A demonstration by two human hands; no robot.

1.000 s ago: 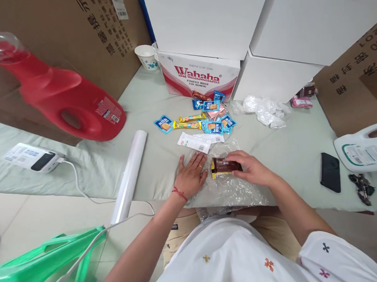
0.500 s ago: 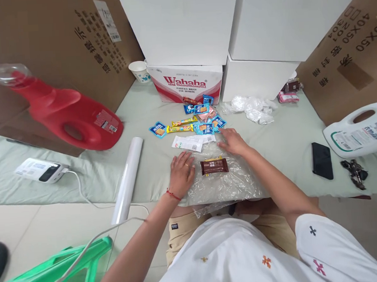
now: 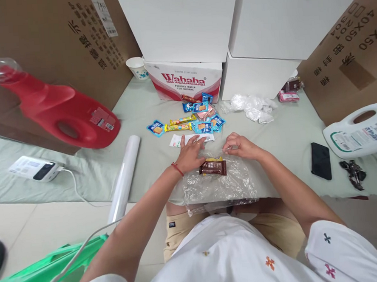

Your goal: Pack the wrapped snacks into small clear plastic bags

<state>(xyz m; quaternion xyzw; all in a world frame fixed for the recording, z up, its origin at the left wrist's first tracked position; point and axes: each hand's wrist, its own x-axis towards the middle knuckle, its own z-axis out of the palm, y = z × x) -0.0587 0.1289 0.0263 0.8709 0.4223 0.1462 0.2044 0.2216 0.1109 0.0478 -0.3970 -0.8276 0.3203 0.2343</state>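
Note:
A clear plastic film (image 3: 236, 185) lies spread at the table's front edge and hangs a little over it. On it rests a snack in a dark brown wrapper (image 3: 213, 168), with a strip of yellow wrapper showing behind. My left hand (image 3: 191, 157) lies flat with its fingers spread, left of the brown packet, fingertips over the white sachets (image 3: 175, 141). My right hand (image 3: 240, 146) pinches the far right edge of the film between thumb and fingers. Beyond the hands sit blue snack packets (image 3: 203, 127) and yellow snack sticks (image 3: 178, 127).
A Wahaha carton (image 3: 185, 81) and white boxes (image 3: 261, 77) stand at the back. Crumpled clear plastic (image 3: 250, 107) lies before them. To the left are a red jug (image 3: 75, 114), a white roll (image 3: 125, 174) and a power bank (image 3: 38, 168); to the right, a phone (image 3: 320, 161) and white jug (image 3: 360, 132).
My left hand has moved forward and right, up to the sachets. My right hand has drawn its fingers in and closed on the film's edge. The view has shifted slightly.

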